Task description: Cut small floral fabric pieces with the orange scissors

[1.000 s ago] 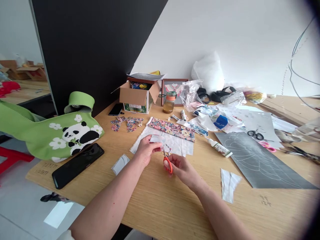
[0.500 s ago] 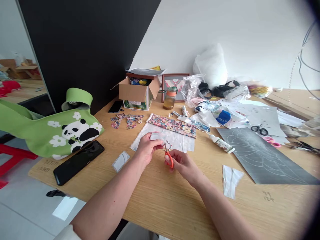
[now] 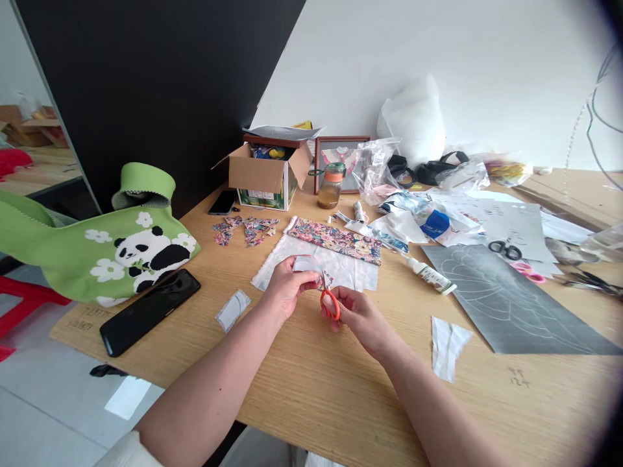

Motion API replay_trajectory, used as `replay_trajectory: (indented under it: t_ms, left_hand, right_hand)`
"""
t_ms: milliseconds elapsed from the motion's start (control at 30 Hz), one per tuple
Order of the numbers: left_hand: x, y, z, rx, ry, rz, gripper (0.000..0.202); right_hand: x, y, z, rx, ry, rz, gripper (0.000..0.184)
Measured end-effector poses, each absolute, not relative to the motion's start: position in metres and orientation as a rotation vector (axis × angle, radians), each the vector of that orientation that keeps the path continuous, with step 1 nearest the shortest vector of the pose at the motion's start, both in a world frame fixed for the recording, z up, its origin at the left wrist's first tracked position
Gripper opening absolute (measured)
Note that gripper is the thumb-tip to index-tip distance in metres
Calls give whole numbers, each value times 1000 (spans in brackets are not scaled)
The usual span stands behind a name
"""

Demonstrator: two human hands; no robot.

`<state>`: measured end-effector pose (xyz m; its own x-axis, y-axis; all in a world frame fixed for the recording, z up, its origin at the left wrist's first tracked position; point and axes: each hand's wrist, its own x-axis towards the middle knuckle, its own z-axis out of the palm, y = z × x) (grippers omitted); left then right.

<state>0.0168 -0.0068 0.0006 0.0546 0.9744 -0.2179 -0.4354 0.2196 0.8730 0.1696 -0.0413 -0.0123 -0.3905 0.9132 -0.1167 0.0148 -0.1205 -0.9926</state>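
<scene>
My left hand [image 3: 285,285] pinches a small whitish piece of fabric [image 3: 306,263] between thumb and fingers. Orange-handled scissors [image 3: 329,303] are in my right hand [image 3: 357,318], with thumb and fingers at the loops. Their blades point away from me, up against the right end of the piece, where a bit of patterned fabric shows. Behind both hands lies a white cloth [image 3: 335,263], with a folded floral fabric strip [image 3: 335,240] on top of it. A cut white piece with a drawn line [image 3: 233,311] rests left of my left forearm.
Floral scraps [image 3: 246,230], a black phone [image 3: 150,312] and a green panda bag [image 3: 146,250] are on the left. An open carton [image 3: 260,178] and a jar [image 3: 331,187] stand behind. A glue bottle [image 3: 431,275], black scissors [image 3: 505,250] and a grey patterned sheet [image 3: 516,305] lie right.
The view has shifted slightly. The scissors' handle loops show a little wider, and the blades sit at the piece's right end. Both hands keep their holds.
</scene>
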Motion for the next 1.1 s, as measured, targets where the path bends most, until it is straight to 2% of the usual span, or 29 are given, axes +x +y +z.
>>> replay_trajectory:
  t_ms: [1100]
  left_hand:
    - [22,-9,-7,600,956,1244,34]
  right_hand:
    - [170,-41,-13,-1122,-1425,1590,49]
